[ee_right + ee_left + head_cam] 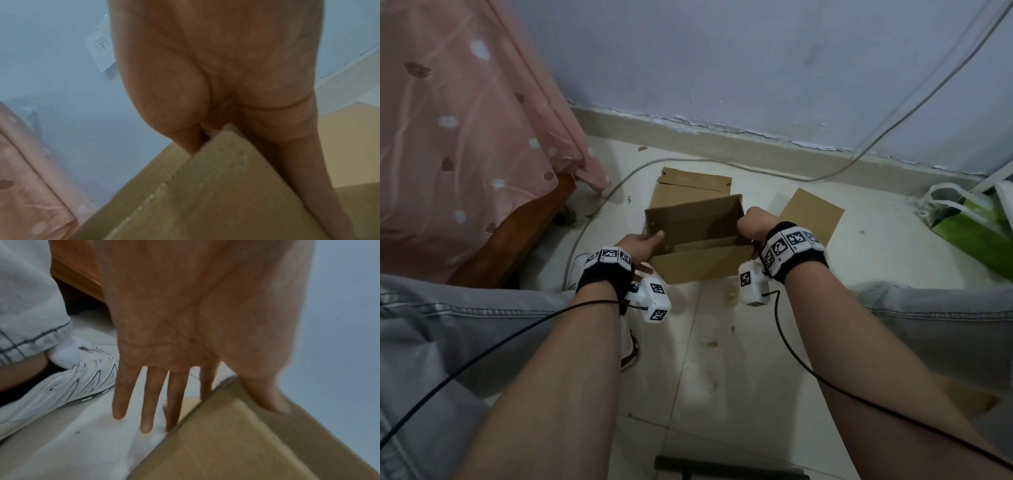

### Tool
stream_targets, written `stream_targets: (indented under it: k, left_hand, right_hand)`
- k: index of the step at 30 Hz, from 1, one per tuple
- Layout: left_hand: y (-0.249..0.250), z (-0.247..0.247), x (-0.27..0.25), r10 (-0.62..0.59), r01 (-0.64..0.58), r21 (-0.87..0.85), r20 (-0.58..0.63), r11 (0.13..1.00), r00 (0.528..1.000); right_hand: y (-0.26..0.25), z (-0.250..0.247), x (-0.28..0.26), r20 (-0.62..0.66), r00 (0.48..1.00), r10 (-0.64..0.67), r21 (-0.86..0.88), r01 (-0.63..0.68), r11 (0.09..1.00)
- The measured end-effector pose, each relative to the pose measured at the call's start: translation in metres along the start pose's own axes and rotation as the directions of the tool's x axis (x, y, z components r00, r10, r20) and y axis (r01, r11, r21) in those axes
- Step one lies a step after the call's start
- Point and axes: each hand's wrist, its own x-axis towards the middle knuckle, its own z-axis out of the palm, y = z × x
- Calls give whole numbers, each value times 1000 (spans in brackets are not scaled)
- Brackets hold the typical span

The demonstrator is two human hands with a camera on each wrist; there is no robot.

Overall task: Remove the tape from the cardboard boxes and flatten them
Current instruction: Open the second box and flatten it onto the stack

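The head camera is looking steeply down at the floor [722, 342]. Both wrist cameras are peering closely, seemingly sharing the box [702, 265].

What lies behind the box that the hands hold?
A flat cardboard piece lies on the floor behind the box. The box covers its near part, so its full shape cannot be seen.

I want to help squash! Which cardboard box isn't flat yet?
The open brown cardboard box in the middle: its walls stand up. The brown cardboard piece behind it and brown cardboard sheet beside it lie flat.
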Motion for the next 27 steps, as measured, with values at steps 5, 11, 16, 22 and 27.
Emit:
stream_targets:
  k: [5, 11, 16, 22, 27]
  left_hand:
    - [5, -6, -13, 174, -200, 92, 236, 975, 956]
    - [-8, -4, -6, 261, -277, 67, 180, 959, 948]
    - [-5, 4, -16, 226, -213, -123, 103, 969, 969]
    - [-8, 2, -20, 57, -56, -427, -10, 902, 998]
    - [-16, 6, -27, -50, 93, -610, 87, 787, 995]
  right_hand:
    - [8, -12, 3, -17, 1000, 8, -15, -8, 1000]
    - [19, -28, 6, 51, 999, 6, 113, -12, 993]
    - [38, -33, 11, 163, 987, 9, 487, -88, 869]
    - [62, -9, 17, 219, 974, -54, 721, -125, 681]
    - [75, 19, 19, 339, 940, -48, 612, -181, 770]
